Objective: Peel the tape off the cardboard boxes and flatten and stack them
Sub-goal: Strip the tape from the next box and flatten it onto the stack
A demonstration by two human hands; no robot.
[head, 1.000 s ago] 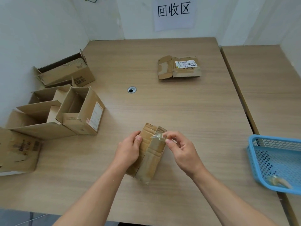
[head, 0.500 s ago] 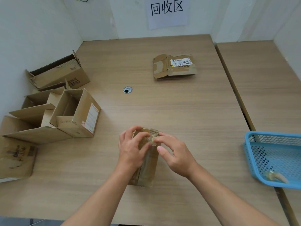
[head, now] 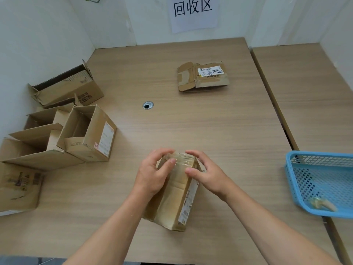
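Note:
A small taped cardboard box [head: 176, 199] lies on the wooden table [head: 219, 131] near its front edge, long side pointing away from me. My left hand [head: 152, 175] grips its far left corner, thumb and fingers pinching clear tape [head: 180, 159] on the top end. My right hand [head: 206, 173] clasps the far right side of the same box, fingers curled over the top edge. A flattened box with a shipping label [head: 203, 76] lies further back on the table.
Several open cardboard boxes [head: 87, 132] crowd the left side by the wall. A blue plastic basket [head: 298, 180] with a wad of peeled tape [head: 322, 204] sits at the right. A cable hole [head: 148, 105] marks the table's middle.
One second ago my right hand pinched a loose tape end above the box. Both hands have since closed onto the box's far end, and the box lies flatter on the table.

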